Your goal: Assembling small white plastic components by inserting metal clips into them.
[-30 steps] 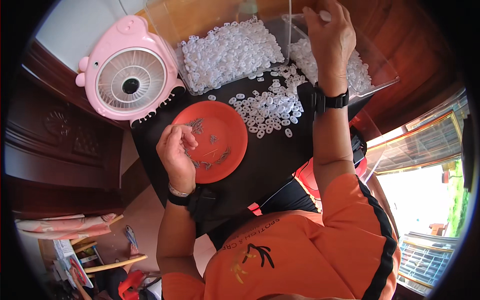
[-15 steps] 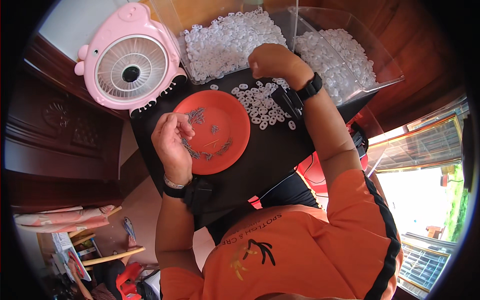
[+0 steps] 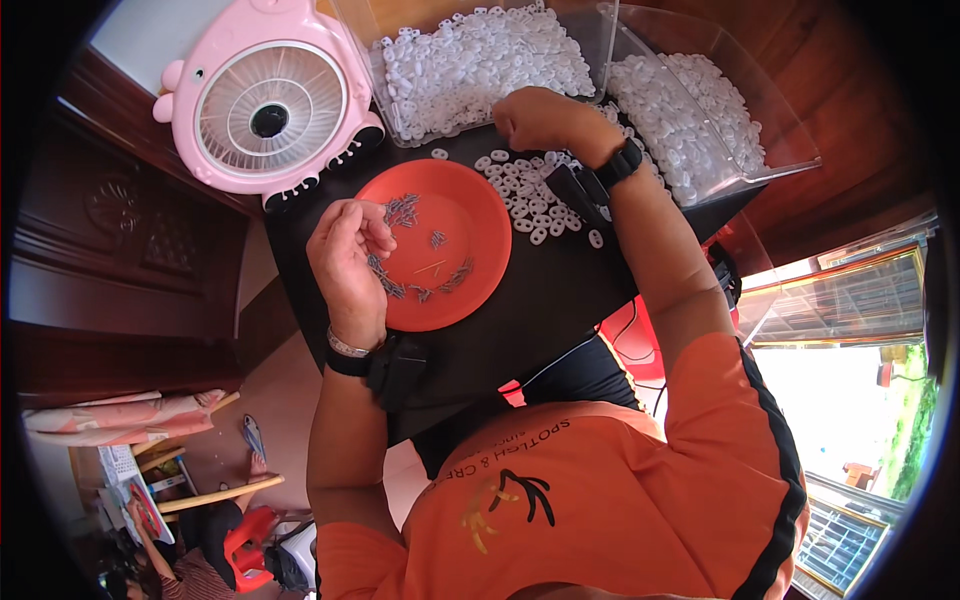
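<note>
Over the left rim of a round orange plate (image 3: 480,230) is my left hand (image 3: 348,268), palm turned inward. Its fingers are curled in toward the thumb; anything pinched in them is too small to make out. Small grey metal pins (image 3: 402,210) lie in loose clusters on the plate, along with two thin yellowish sticks (image 3: 430,267). My right hand (image 3: 555,120) is closed at the far edge of a scattered pile of white oval two-holed plastic pieces (image 3: 525,190), in front of the clear bin. Its fingertips are hidden beneath the hand.
Two clear plastic bins, a left one (image 3: 610,45) and a right one (image 3: 785,155), hold heaps of white pieces at the back of the black table (image 3: 530,310). A pink animal-shaped fan (image 3: 215,80) stands back left. Another person (image 3: 195,580) is at the lower left, by a red stool (image 3: 245,555).
The whole view has shifted slightly. My right hand has come a little nearer, away from the left bin toward the loose white pieces. My left hand stays curled by the plate.
</note>
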A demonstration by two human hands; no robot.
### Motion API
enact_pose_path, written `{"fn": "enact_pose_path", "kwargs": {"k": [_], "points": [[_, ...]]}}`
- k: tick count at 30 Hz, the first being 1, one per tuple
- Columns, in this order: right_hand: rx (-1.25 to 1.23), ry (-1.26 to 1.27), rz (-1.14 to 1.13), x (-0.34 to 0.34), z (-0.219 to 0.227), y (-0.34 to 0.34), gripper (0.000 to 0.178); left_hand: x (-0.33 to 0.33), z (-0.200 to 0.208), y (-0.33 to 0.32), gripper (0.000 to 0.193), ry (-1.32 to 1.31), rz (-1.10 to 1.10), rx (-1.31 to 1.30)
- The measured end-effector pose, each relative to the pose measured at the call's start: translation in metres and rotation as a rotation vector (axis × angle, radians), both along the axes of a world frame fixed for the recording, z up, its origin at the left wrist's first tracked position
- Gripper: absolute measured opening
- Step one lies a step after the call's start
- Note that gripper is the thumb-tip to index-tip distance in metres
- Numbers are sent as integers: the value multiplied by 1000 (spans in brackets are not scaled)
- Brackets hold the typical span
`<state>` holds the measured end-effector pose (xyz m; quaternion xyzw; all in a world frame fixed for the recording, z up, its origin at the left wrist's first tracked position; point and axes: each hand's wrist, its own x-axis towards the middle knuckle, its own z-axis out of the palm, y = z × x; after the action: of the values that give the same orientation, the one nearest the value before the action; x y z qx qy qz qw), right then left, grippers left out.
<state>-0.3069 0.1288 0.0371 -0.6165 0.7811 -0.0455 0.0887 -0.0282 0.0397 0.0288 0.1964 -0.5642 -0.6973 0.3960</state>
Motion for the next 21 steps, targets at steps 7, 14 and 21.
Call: {"fn": "enact_pose_path", "kwargs": {"k": [7,14,21], "points": [[-500,-1188,137,72,15,-15,12,-4,-5,1,23,-257,-177,9],[-502,-1119,164,128,14,-11,6,-6,-7,3,25,-204,-244,62],[-540,-998,173,121,16,-10,8,-5,-8,1,24,-166,-173,26]]}}
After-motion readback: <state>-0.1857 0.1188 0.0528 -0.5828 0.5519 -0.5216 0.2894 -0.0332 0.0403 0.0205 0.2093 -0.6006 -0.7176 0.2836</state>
